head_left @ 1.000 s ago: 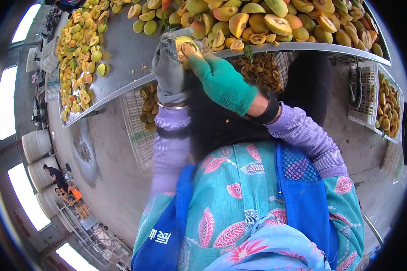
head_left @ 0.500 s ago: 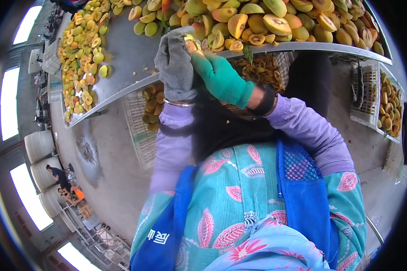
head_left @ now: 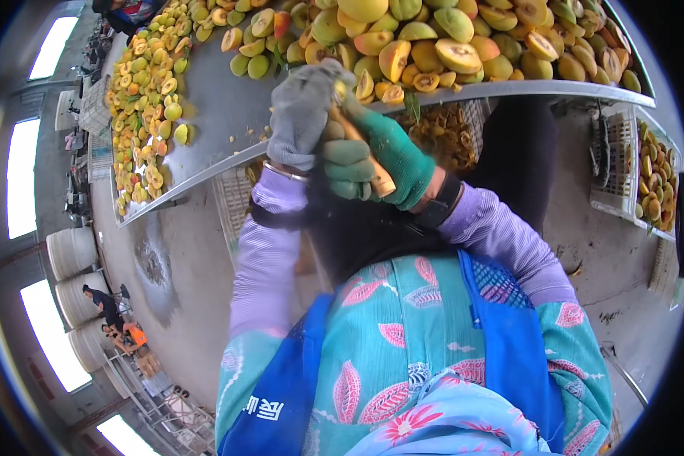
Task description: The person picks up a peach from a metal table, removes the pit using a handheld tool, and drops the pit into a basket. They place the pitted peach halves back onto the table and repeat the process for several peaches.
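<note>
A tan, smooth, wooden-looking handle (head_left: 379,176) with a blunt pale end lies in the green-gloved right hand (head_left: 387,152), its fingers closed around it. The grey-gloved left hand (head_left: 302,106) is curled around a yellow fruit (head_left: 340,90), mostly hidden. Both meet at the near edge of the bench (head_left: 220,102). Beneath that edge, a pale crate (head_left: 475,118) holds brownish scraps; a white crate (head_left: 614,152) beyond the right corner holds cut fruit. The handle's long axis slants, blunt end toward the person and rightward, other end toward the fruit.
</note>
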`<state>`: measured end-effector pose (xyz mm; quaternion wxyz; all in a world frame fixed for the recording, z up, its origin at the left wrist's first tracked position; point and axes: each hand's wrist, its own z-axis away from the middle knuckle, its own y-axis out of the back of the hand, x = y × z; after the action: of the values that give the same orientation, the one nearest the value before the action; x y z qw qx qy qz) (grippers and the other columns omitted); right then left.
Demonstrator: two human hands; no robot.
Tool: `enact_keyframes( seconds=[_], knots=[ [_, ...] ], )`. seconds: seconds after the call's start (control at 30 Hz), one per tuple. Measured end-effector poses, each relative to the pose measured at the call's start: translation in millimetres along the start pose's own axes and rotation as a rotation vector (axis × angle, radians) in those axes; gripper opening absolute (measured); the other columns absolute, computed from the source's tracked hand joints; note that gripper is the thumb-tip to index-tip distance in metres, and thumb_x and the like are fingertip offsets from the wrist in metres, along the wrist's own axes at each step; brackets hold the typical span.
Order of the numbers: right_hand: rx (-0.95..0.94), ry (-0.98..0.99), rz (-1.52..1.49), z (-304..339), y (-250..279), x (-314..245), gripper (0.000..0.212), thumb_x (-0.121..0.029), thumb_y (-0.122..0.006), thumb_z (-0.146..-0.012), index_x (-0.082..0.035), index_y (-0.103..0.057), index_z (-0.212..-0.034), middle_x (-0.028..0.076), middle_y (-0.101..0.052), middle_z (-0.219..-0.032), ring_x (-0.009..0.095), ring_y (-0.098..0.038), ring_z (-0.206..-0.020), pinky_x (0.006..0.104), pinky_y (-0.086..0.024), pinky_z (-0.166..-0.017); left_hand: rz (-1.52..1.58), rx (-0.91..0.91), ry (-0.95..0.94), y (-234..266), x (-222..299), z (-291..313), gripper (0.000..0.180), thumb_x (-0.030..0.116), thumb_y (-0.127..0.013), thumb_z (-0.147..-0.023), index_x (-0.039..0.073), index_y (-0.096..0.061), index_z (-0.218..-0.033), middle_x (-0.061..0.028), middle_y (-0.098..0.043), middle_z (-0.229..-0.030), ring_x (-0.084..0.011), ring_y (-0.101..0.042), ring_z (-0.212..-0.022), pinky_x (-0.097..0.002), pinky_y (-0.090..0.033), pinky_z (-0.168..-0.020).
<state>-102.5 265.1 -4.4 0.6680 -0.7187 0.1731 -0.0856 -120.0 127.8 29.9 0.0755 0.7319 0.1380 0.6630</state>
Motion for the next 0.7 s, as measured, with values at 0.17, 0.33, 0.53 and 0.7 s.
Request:
enact_keyframes(
  seconds=[0.17, 0.33, 0.53, 0.7],
  knots=[
    [-0.032, 0.037, -0.178, 4, 5, 7, 0.04, -0.052, -0.03, -0.099, -0.017, -0.047, -0.089, -0.006, -0.038, -0.057, 0.009, -0.036, -0.042, 0.0262, -0.036, -0.045, -0.312, -0.344, -0.35, 7, 5, -13, 0.023, 0.017, -0.049, -0.095, 0.0, -0.065, -0.091, -0.0082, -0.066, -0.083, -0.0147, -0.061, -0.078, -0.0268, -0.049, -0.073],
    [0.562, 0.138, 0.434, -1, -20, 1, 0.042, -0.059, -0.038, -0.094, -0.018, -0.045, -0.085, -0.007, -0.038, -0.057, 0.008, -0.036, -0.042, 0.0239, -0.032, -0.039, 0.24, 0.057, 0.075, -16, -19, -8, 0.025, 0.018, -0.052, -0.095, -0.001, -0.065, -0.088, -0.006, -0.064, -0.083, -0.0129, -0.058, -0.073, -0.0254, -0.047, -0.069],
    [0.335, -0.147, 0.151, 4, -9, -4, 0.039, -0.058, -0.036, -0.094, -0.022, -0.044, -0.081, -0.007, -0.033, -0.055, 0.012, -0.033, -0.043, 0.0274, -0.027, -0.039, -0.287, -0.222, -0.313, 16, -18, -11, 0.018, 0.013, -0.052, -0.093, 0.003, -0.067, -0.096, -0.0084, -0.066, -0.092, -0.0156, -0.061, -0.083, -0.0274, -0.047, -0.08],
    [0.352, 0.0, 0.087, -13, -16, 10, 0.044, -0.061, -0.039, -0.093, -0.019, -0.044, -0.082, -0.006, -0.038, -0.055, 0.009, -0.035, -0.039, 0.0237, -0.03, -0.036, -0.298, -0.267, -0.421, 19, -15, -20, 0.015, 0.006, -0.053, -0.089, 0.004, -0.064, -0.098, -0.0091, -0.067, -0.089, -0.0182, -0.062, -0.078, -0.0269, -0.05, -0.074]
  ],
)
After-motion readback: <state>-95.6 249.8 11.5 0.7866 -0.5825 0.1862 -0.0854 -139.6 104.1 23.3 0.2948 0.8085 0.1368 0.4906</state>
